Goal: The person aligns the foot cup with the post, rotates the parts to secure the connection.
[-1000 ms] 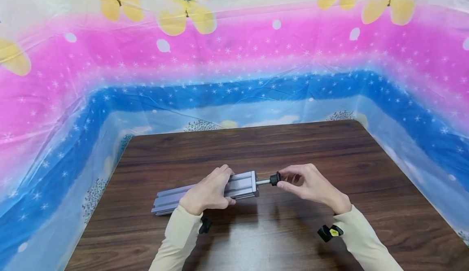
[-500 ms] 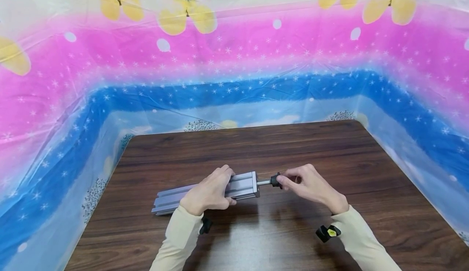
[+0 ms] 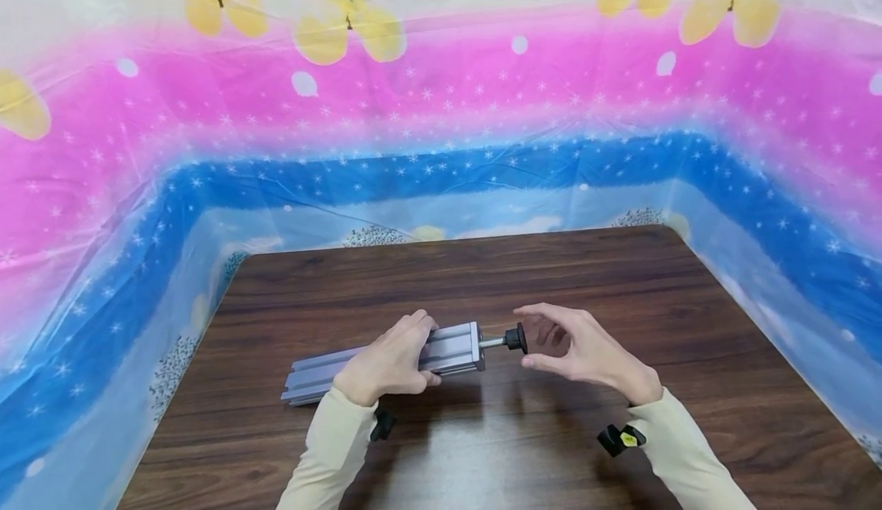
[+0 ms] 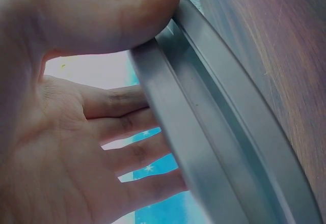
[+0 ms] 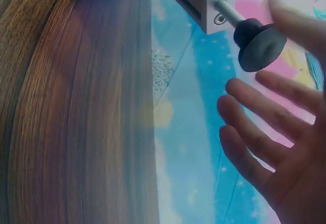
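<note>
A grey aluminium rail (image 3: 451, 348) lies on the dark wooden table (image 3: 482, 433), running from lower left to upper right. My left hand (image 3: 389, 361) grips it near its right end; in the left wrist view the thumb (image 4: 102, 20) presses one side of the rail (image 4: 214, 127) and the fingers wrap behind it. A metal stud with a black round foot (image 3: 515, 338) sticks out of the rail's right end plate. My right hand (image 3: 575, 345) hovers just right of the foot with fingers spread, not touching it. The right wrist view shows the foot (image 5: 260, 43) apart from the fingers (image 5: 254, 127).
A bright plastic sheet (image 3: 441, 112) with pink and blue bands walls the table on the left, back and right. Black wrist camera mounts show under both sleeves (image 3: 620, 439). The table's far edge (image 3: 455, 238) runs across the middle of the head view.
My right hand let go of the black foot and spread its fingers, staying just right of it. The left hand and rail kept their place.
</note>
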The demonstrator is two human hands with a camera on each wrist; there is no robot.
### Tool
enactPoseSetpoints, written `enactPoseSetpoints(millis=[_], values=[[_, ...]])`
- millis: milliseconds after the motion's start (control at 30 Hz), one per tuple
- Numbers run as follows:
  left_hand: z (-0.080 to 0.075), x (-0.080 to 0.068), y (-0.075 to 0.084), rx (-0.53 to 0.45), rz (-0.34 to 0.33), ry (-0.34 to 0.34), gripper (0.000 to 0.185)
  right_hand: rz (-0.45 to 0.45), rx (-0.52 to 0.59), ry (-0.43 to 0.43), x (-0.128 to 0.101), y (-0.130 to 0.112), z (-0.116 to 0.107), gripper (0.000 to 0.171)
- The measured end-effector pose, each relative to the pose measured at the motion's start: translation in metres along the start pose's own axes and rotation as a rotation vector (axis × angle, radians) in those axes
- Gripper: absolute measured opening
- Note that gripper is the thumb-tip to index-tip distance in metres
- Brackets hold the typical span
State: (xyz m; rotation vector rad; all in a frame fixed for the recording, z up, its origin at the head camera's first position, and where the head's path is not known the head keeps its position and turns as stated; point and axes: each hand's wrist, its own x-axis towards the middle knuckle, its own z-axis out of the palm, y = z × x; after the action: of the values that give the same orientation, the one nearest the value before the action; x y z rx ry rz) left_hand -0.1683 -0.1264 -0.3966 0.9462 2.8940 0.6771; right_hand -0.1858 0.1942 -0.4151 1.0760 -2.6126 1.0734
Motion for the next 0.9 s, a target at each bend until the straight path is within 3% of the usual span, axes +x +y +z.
enactPoseSetpoints(millis=[167, 433, 700, 900], values=[[-0.0007, -0.0001, -0.0019, 0.009, 0.008, 0.013, 0.051, -0.058, -0.002, 0.01, 0.0022, -0.0016, -0.0015, 0.049], [-0.0001, -0.001, -0.0018, 0.046, 0.047, 0.043, 0.048, -0.009, 0.001, 0.008, 0.0039, -0.003, 0.0002, 0.031], [0.0014, -0.0024, 0.0, 0.038, 0.028, 0.029, 0.05, 0.062, 0.033, -0.021, 0.0045, -0.0034, 0.0033, 0.011], [0.0021, -0.0017, -0.0003, 0.039, 0.043, 0.041, 0.05, 0.116, 0.048, -0.034, 0.0049, -0.0029, 0.0071, 0.024]])
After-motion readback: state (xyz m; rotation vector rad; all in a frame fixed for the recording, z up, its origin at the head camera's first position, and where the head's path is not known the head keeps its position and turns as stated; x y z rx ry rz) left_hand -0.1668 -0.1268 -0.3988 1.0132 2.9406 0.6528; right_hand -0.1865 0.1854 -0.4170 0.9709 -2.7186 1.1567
